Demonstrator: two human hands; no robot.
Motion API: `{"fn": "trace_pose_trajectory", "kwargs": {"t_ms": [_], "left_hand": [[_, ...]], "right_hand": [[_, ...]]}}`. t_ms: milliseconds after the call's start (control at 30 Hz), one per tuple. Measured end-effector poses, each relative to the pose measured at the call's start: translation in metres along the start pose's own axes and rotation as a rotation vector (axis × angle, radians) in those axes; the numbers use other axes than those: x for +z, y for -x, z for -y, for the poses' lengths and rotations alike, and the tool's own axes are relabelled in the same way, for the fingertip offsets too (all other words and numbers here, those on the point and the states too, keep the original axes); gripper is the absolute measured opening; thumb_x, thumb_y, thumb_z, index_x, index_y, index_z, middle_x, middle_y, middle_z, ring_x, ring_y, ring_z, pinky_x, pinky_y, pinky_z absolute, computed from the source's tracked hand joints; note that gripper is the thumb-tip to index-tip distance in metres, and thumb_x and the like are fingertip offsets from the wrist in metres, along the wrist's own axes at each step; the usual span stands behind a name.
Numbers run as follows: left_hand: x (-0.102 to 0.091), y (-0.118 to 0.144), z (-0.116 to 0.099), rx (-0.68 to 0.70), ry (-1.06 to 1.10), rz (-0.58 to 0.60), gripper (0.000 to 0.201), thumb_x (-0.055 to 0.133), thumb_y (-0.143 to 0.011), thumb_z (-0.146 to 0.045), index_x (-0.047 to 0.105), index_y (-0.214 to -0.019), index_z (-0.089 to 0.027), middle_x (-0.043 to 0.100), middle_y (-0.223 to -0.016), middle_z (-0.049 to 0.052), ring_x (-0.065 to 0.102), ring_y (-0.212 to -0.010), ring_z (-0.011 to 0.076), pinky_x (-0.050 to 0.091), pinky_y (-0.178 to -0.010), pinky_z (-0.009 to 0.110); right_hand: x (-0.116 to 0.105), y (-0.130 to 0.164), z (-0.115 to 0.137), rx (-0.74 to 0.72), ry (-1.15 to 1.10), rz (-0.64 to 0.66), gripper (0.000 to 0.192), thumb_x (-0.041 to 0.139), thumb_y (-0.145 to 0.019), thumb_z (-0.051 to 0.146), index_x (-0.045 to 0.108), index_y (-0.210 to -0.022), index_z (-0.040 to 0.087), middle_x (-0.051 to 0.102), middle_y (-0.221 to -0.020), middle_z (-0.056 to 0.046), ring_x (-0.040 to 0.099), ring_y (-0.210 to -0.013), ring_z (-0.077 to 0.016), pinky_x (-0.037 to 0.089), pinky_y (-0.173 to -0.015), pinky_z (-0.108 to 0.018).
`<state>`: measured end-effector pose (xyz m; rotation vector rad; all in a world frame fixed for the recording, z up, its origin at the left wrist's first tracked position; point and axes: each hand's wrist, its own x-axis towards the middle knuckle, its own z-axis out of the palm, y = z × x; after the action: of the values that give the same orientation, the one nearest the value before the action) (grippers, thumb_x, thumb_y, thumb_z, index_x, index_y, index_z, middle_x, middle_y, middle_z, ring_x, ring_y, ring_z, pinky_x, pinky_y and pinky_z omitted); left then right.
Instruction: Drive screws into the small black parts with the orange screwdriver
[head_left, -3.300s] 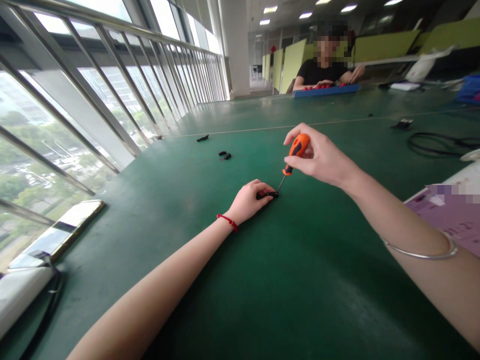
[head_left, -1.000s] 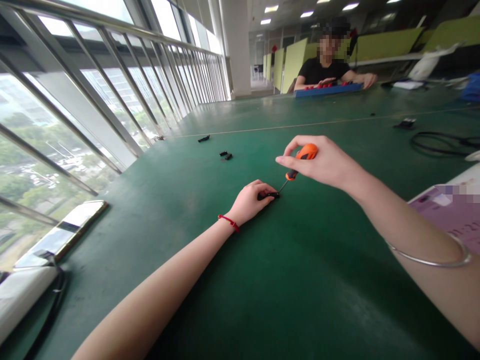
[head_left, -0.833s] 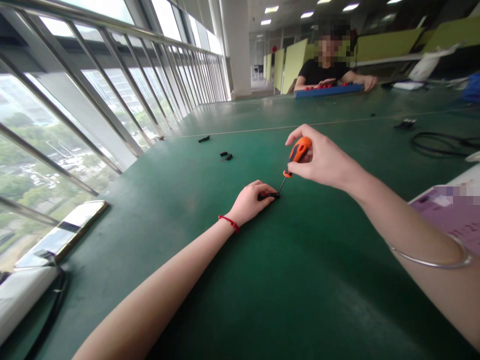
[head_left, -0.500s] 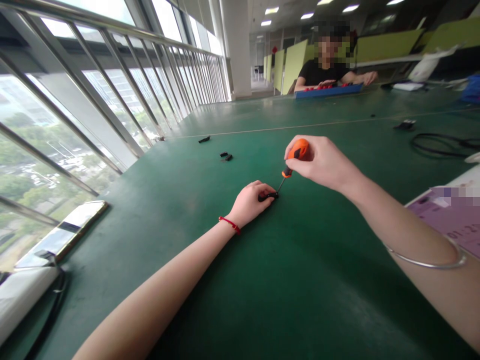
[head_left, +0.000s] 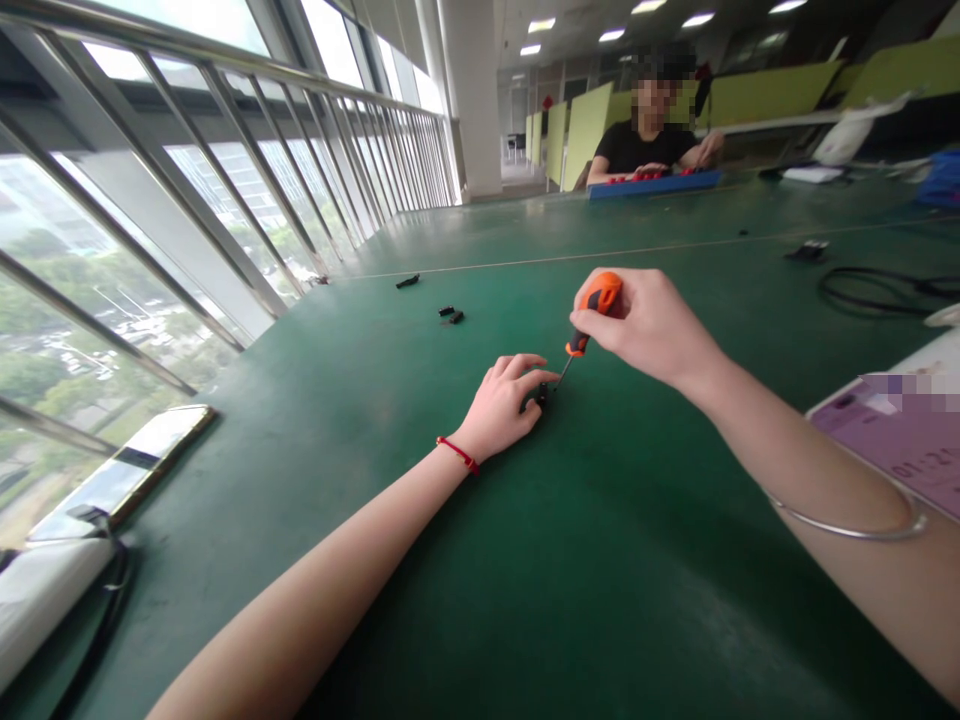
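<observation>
My right hand (head_left: 649,325) grips a screwdriver (head_left: 604,295) by its orange and black handle. The thin shaft slants down to the left, its tip beside a small black part (head_left: 543,394) at the green tabletop. My left hand (head_left: 506,405), with a red string bracelet on the wrist, has thumb and index finger around that part, which they partly cover. Its other fingers are lifted and slightly spread. Whether the tip touches the part I cannot tell.
Small black pieces (head_left: 451,315) and another black piece (head_left: 407,282) lie farther off. At left are a phone (head_left: 142,455) and a white block with a cable; at right, a purple-screened device (head_left: 885,440) and a black cable (head_left: 877,290). Across the table sits a person behind a blue tray (head_left: 652,184).
My left fingers have shifted and spread, and the black part has turned between them. The screwdriver has barely moved. The person opposite has drawn one hand inward.
</observation>
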<state>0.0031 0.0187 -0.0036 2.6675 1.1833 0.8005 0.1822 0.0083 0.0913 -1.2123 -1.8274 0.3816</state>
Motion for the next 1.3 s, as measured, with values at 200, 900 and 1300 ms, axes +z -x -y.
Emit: {"fn": "trace_pose_trajectory", "kwargs": {"t_ms": [200,900,1300], "left_hand": [[0.001,-0.001,0.001,-0.074,-0.010,-0.006,0.013,0.055,-0.082,-0.023,0.064,-0.091,-0.020,0.061,-0.108,0.005,0.048,-0.106,0.0234,0.042,-0.094,0.038],[0.001,-0.003,0.003,-0.163,0.082,-0.028,0.011,0.059,-0.077,-0.019,0.067,-0.085,-0.019,0.065,-0.088,0.003,0.055,-0.087,0.0198,0.046,-0.080,0.032],[0.002,-0.003,0.006,-0.207,0.152,-0.031,0.013,0.061,-0.077,-0.023,0.066,-0.087,-0.019,0.065,-0.085,0.002,0.056,-0.084,0.0186,0.046,-0.078,0.032]], "right_hand": [[0.001,0.000,0.000,0.000,0.008,0.000,0.005,0.057,-0.067,0.022,0.054,-0.064,0.019,0.051,-0.058,0.001,0.048,-0.054,-0.0124,0.035,-0.052,-0.026],[0.008,-0.001,-0.008,-0.022,0.002,-0.008,0.006,0.056,-0.068,0.022,0.054,-0.064,0.019,0.052,-0.060,0.001,0.046,-0.056,-0.0123,0.035,-0.055,-0.027],[0.007,0.001,-0.006,-0.031,0.056,-0.061,0.027,0.057,-0.077,0.040,0.055,-0.059,0.020,0.058,-0.054,-0.001,0.049,-0.053,-0.0136,0.034,-0.053,-0.027]]}}
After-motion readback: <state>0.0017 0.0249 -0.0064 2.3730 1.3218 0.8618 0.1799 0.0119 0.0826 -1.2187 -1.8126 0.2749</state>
